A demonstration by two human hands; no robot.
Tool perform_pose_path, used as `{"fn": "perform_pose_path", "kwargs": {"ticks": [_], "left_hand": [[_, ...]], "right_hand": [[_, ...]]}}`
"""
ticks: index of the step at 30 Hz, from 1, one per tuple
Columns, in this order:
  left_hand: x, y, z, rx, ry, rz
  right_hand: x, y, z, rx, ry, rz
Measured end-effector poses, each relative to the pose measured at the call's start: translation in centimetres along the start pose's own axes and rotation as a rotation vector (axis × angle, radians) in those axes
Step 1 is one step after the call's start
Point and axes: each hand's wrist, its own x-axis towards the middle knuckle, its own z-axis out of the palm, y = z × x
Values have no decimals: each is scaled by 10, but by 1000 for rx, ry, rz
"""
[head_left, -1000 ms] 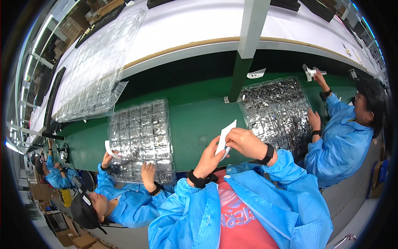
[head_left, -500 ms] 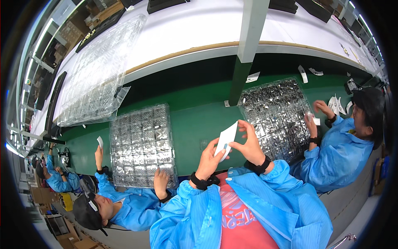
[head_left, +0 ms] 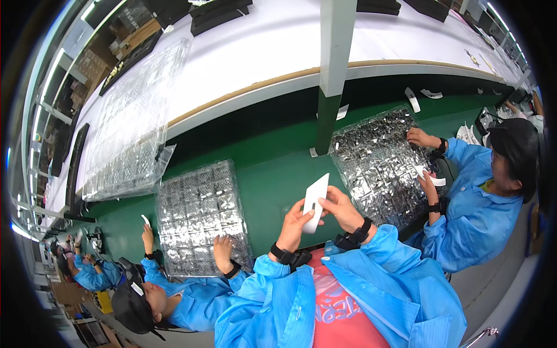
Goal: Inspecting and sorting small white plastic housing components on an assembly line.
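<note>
In front of my chest I hold a white label sheet (head_left: 317, 194), tilted with its far end pointing up. My left hand (head_left: 295, 225) is closed on its lower left edge, thumb on top. At the opposite edge is my right hand (head_left: 343, 213), thumb and fingers pinching the sheet. A small dark mark shows on the sheet by my thumbs; I cannot tell whether it is a part or a label. Beyond my right hand lies a clear compartment tray (head_left: 377, 165) full of shiny dark pieces.
Another clear compartment tray (head_left: 200, 211) lies left on the green bench (head_left: 272, 180). A co-worker (head_left: 478, 194) works at the right tray, another (head_left: 185, 304) at the left one. Stacked clear trays (head_left: 130, 116) rest on the raised white shelf (head_left: 255, 52). A post (head_left: 336, 75) stands ahead.
The view has shifted slightly. My right fingers have drawn down from the sheet's upper edge to its middle. The right co-worker's hand has moved onto the tray.
</note>
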Motion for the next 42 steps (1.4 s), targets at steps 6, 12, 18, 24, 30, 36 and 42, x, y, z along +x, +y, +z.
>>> {"fn": "perform_pose_path", "kwargs": {"ticks": [6,12,18,24,30,36,42], "left_hand": [[36,-27,-74,-4,293,69],[140,-9,-149,397,509,309],[257,17,-189,1244,732,315],[333,14,-263,1470,753,79],[339,43,-221,1794,466,69],[338,7,-203,1711,451,699],[351,-15,-217,1730,420,601]], "right_hand": [[0,13,-51,-53,99,61],[7,20,-117,-118,212,48],[24,29,-160,-281,417,-55],[36,43,-172,-255,423,-10],[40,31,-169,-318,458,75],[61,17,-155,-458,420,128],[75,34,-168,-480,416,94]]}}
